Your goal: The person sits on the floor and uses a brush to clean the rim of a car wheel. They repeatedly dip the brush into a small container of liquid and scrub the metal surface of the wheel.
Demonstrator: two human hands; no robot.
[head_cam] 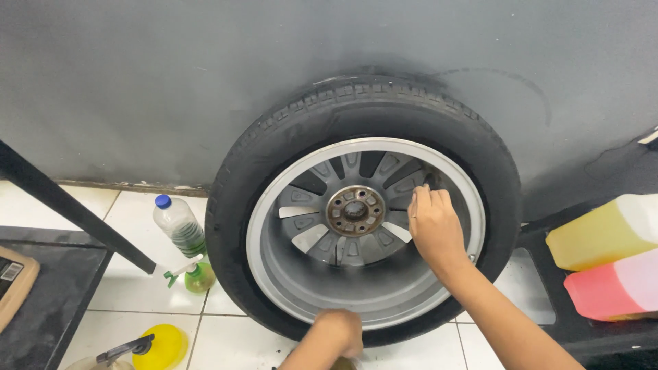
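Right hand [433, 226]: raised, back to the camera, fingers curled and bunched together, fingertips pressed forward; whether they pinch anything cannot be told.
Right forearm: bare, running up from the lower right corner, wrist bent slightly.
Left hand [339, 332]: low at the bottom edge, blurred, knuckles up, fingers folded under; grip unclear.
Left forearm: bare, only a short stretch in view.

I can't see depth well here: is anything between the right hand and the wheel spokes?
Nothing visible. The right hand is already inside the rim, its fingertips on the spokes beside the hub.
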